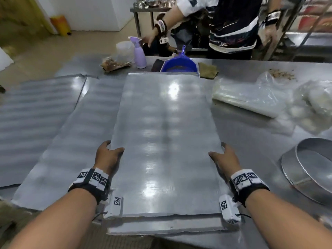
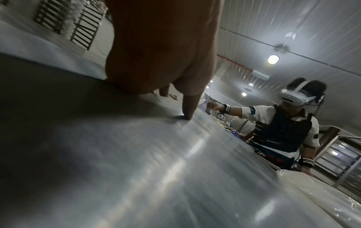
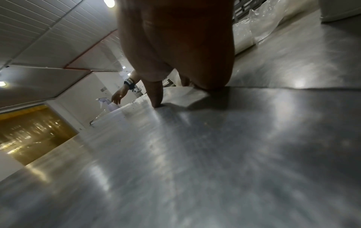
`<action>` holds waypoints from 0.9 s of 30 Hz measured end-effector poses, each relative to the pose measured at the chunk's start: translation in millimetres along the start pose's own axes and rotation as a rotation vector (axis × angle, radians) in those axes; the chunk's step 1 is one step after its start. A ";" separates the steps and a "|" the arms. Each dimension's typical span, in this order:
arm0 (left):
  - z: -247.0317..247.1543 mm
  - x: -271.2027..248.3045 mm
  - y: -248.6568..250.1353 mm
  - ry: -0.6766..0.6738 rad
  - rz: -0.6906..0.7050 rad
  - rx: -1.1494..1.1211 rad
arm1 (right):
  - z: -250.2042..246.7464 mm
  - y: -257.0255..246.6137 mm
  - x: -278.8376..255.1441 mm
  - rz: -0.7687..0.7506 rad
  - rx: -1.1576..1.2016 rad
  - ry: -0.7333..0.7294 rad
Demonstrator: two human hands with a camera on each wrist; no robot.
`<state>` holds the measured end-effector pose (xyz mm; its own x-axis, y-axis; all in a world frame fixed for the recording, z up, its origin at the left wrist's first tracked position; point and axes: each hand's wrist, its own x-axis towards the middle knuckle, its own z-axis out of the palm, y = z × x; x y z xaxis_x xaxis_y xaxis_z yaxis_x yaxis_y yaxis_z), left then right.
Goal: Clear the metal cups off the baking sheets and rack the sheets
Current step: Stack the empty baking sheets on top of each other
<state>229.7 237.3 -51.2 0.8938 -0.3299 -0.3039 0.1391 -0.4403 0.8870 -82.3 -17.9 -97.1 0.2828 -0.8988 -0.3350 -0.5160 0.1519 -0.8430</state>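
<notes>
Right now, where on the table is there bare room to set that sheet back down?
Bare steel shows between the held baking sheet and the round pan, below the plastic bags. The far edge is crowded: spray bottle, blue dustpan, cloth. Other sheets cover the left. Left hand and right hand grip the sheet's sides.

The fingers of the left hand (image 1: 106, 155) and right hand (image 1: 226, 157) are hidden under the top baking sheet (image 1: 165, 141) edges.
</notes>
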 end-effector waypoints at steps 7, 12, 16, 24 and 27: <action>1.9 25.7 -11.6 -0.103 0.006 0.082 | -1.3 -8.0 -6.9 0.000 -0.075 0.084; 1.0 41.4 -40.2 -0.117 -0.005 0.121 | -7.1 -15.2 -1.4 -0.004 -0.176 0.048; -4.7 27.6 -31.3 -0.128 0.017 0.129 | -5.8 -10.1 -4.2 0.003 -0.290 0.033; -6.7 11.3 -33.1 -0.113 0.015 0.181 | -14.3 -12.6 -14.4 0.001 -0.244 -0.013; -7.4 8.4 -31.1 -0.122 0.051 0.255 | -14.9 -13.2 -17.7 -0.006 -0.221 -0.019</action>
<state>236.0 254.3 -78.7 0.8371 -0.4479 -0.3142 -0.0304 -0.6114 0.7907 -92.6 -10.2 -73.8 0.3011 -0.8910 -0.3398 -0.6783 0.0503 -0.7331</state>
